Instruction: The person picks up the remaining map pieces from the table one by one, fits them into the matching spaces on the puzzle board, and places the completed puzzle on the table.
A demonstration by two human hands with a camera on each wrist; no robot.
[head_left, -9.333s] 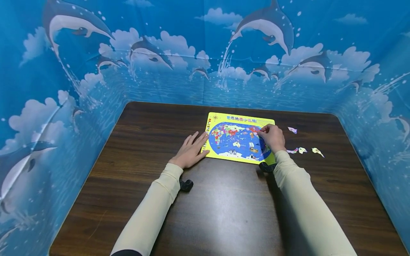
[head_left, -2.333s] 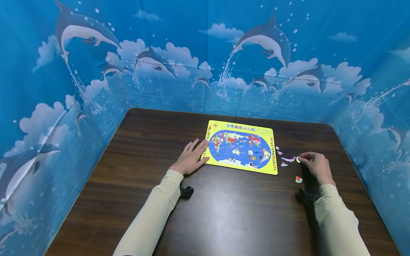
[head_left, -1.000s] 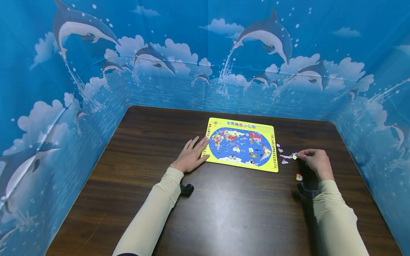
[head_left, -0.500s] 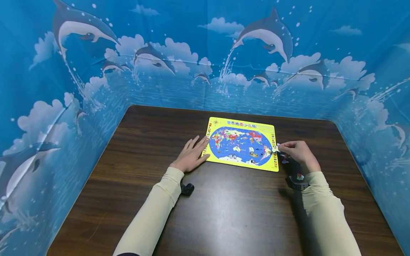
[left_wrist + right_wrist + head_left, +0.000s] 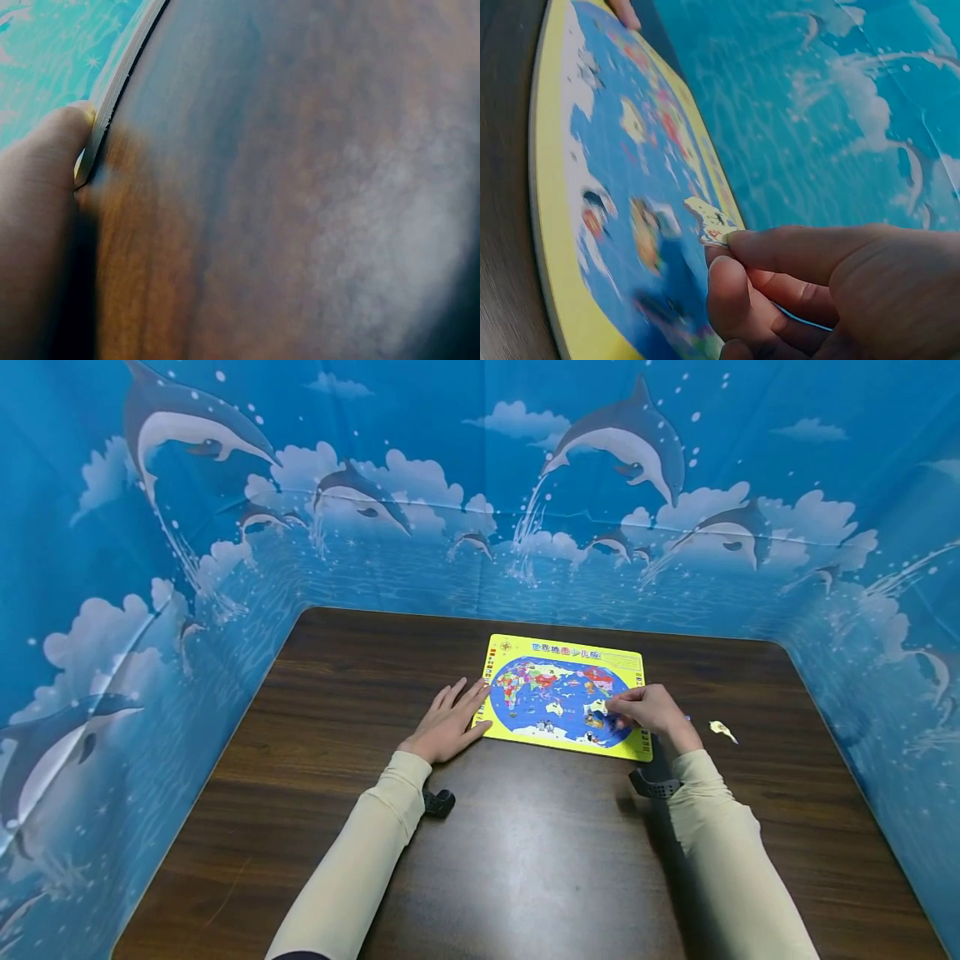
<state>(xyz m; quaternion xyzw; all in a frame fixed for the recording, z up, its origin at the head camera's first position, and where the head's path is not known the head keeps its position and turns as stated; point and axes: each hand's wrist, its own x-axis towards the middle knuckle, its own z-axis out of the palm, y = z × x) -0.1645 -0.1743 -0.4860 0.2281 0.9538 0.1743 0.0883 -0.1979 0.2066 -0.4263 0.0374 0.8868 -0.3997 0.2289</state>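
Observation:
A yellow-bordered world map puzzle board (image 5: 622,660) lies on the table. My left hand (image 5: 446,722) rests flat at its left edge, fingers spread. In the left wrist view the thumb (image 5: 45,172) touches the board's edge (image 5: 124,71). Over the right part of the map, my right hand (image 5: 654,710) pinches a small pale yellow puzzle piece (image 5: 711,219) between thumb and index finger. The right wrist view has this piece raised above the board's printed surface. Part of the map under the right hand is hidden in the head view.
Right of the board, a pale yellow puzzle piece (image 5: 722,731) lies on the dark wood table (image 5: 525,843). The right hand and forearm hide the other loose pieces almost entirely. A blue dolphin-print curtain (image 5: 420,560) encloses the table's back and sides.
My right hand has picked up the pale yellow piece from right of the board and carried it left over the map. The left hand has stayed at the board's left edge.

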